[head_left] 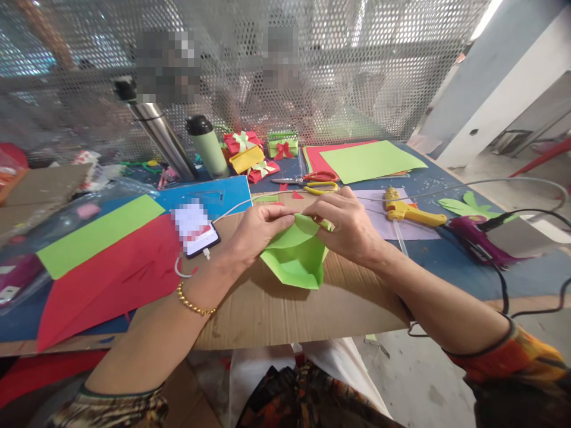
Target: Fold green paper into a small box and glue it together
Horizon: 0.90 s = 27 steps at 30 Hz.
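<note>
Pinching bright-green paper-like folded pouch (297, 268); left hand (263, 230) grip clamped at its 11 o'clock, right hand (345, 223) at 1; likely light, crease-prone, best held at folds.

Left hand (264, 227) and right hand (342, 219) pinching folded light-green paper (295, 264); red paper sheet (120, 279) at nine o'clock, yellow plastic glue gun (416, 213) at two o'clock.

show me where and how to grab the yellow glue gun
Likely by the handle of the yellow glue gun, from the near right: it lies flat, handle jutting rightward, away from the nozzle at the far end and the pale stick at the near end.
</note>
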Each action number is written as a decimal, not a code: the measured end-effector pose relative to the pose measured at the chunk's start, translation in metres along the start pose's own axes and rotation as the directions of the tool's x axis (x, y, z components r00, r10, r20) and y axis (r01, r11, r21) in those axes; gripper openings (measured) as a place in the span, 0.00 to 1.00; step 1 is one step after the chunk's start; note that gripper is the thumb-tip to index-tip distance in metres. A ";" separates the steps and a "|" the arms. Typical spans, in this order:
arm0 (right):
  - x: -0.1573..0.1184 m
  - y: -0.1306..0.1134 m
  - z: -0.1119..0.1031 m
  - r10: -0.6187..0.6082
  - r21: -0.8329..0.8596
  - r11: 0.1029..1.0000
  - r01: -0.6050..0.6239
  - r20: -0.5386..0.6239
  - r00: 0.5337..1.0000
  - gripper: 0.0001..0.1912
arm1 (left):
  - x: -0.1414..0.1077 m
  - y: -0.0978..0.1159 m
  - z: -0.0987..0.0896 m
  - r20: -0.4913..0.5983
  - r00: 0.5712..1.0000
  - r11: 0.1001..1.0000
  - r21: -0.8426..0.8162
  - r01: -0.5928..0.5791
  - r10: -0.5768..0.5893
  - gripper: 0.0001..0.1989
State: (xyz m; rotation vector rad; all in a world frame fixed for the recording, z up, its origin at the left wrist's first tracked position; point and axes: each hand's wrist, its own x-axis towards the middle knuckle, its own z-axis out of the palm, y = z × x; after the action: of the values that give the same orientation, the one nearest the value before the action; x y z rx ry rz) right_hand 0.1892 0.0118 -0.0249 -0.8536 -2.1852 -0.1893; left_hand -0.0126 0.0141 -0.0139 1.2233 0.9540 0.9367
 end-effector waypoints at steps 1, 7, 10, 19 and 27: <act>0.000 0.000 0.000 -0.005 -0.004 1.000 0.005 0.005 1.000 0.07 | 0.000 -0.001 -0.001 0.005 1.000 1.000 0.001 -0.001 0.001 0.19; -0.001 0.001 0.001 0.001 0.024 1.000 -0.001 0.026 1.000 0.07 | 0.002 -0.003 -0.003 0.003 1.000 0.998 0.053 -0.029 0.028 0.17; -0.001 0.001 -0.001 0.011 0.053 0.998 -0.015 0.080 0.997 0.08 | 0.002 -0.004 -0.003 0.000 1.000 0.998 0.067 -0.021 0.021 0.16; -0.001 0.002 -0.004 0.085 0.049 0.994 -0.095 0.171 0.982 0.09 | -0.002 -0.001 0.001 -0.010 0.998 0.998 0.009 0.062 -0.062 0.20; -0.001 0.000 -0.001 0.053 0.061 0.996 -0.064 0.170 0.984 0.09 | 0.001 -0.004 0.002 -0.043 0.997 0.998 -0.017 0.060 -0.060 0.21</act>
State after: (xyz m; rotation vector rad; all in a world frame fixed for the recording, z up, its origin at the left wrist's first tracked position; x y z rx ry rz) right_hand 0.1906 0.0110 -0.0247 -0.9239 -2.3054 -0.0165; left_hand -0.0099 0.0135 -0.0178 1.1591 1.0113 0.9251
